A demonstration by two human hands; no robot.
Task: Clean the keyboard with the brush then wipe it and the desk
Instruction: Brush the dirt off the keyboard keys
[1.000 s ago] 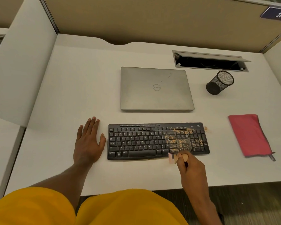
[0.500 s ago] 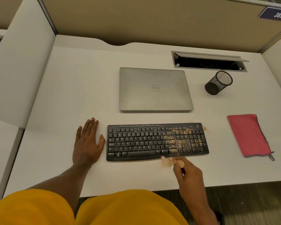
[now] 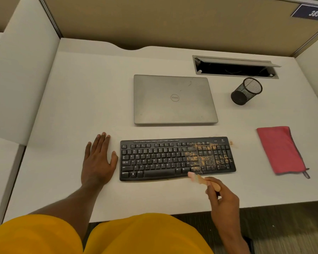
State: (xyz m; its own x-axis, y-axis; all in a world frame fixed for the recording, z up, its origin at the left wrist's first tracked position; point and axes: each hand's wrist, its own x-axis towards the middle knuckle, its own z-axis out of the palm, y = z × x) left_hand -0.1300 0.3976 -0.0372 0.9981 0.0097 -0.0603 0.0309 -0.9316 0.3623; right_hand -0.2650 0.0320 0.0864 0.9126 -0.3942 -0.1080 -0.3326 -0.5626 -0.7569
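moved left along keyboard front edge: brush, seemingly light, soft-bristled, pinched at handle by right hand; left hand flat, empty, on desk.

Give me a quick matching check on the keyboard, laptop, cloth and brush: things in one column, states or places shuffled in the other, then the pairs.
1 keyboard
2 laptop
3 cloth
4 brush

a held in the right hand
b closed, behind the keyboard
c speckled with tan debris on its right side
d lying flat at the right of the desk

Pairs: 1-c, 2-b, 3-d, 4-a
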